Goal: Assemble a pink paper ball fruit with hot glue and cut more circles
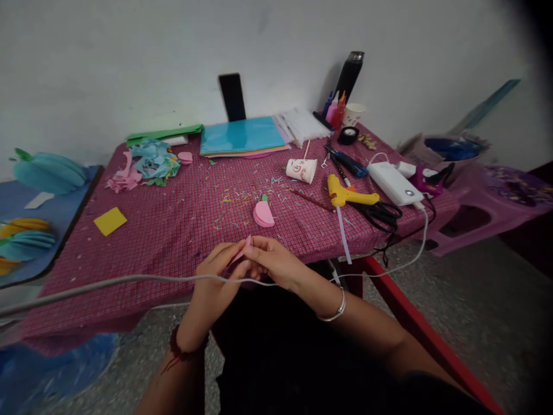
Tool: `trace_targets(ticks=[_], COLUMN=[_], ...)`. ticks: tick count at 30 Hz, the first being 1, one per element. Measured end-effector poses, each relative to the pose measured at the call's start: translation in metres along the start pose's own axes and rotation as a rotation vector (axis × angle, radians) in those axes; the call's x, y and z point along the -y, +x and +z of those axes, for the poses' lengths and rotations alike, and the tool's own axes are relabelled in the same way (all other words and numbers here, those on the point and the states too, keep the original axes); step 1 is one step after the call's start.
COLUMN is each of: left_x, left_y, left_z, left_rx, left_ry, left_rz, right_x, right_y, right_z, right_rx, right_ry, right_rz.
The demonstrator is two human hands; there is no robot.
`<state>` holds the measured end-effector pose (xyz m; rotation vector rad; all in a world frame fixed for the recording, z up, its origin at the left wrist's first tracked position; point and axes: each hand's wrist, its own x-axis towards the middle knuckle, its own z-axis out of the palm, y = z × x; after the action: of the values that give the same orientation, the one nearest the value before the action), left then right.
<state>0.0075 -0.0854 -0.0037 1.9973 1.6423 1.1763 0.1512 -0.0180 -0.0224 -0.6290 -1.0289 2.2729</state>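
Note:
My left hand (216, 279) and my right hand (276, 262) meet at the table's near edge, both with fingers closed on a small pink paper piece (242, 252) pinched between them. A white cable (129, 279) runs across just in front of my hands. Further in on the cloth lies a stack of pink paper shapes with a green tip (263, 213). A yellow glue gun (348, 196) rests to the right of it.
The table wears a pink checked cloth (173, 230) strewn with paper slivers. On it lie a tipped paper cup (301, 169), black scissors (380, 213), a white power bank (394, 183), coloured sheets (242, 136), paper scraps (147, 164) and a yellow square (110, 221). A purple stool (488, 213) stands at the right.

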Motion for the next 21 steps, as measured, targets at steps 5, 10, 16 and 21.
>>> trace_targets(ticks=[5, 10, 16, 21], left_x=[0.0027, 0.0026, -0.0012, -0.0008], left_y=[0.0004, -0.0002, -0.0008, 0.0004], left_z=[0.0023, 0.0036, -0.0033, -0.0055], left_rx=[0.0, -0.001, 0.074, 0.067], left_ry=[-0.071, -0.138, -0.25, -0.209], left_rz=[-0.035, -0.047, -0.055, -0.025], right_x=[0.0002, 0.0006, -0.0001, 0.0008], right_y=[-0.0006, -0.0012, 0.001, -0.0005], right_z=[-0.0009, -0.0003, -0.0006, 0.0015], right_rx=[0.015, 0.003, -0.059, -0.073], right_ry=[-0.007, -0.014, -0.042, -0.077], right_rz=[-0.019, -0.042, -0.016, -0.034])
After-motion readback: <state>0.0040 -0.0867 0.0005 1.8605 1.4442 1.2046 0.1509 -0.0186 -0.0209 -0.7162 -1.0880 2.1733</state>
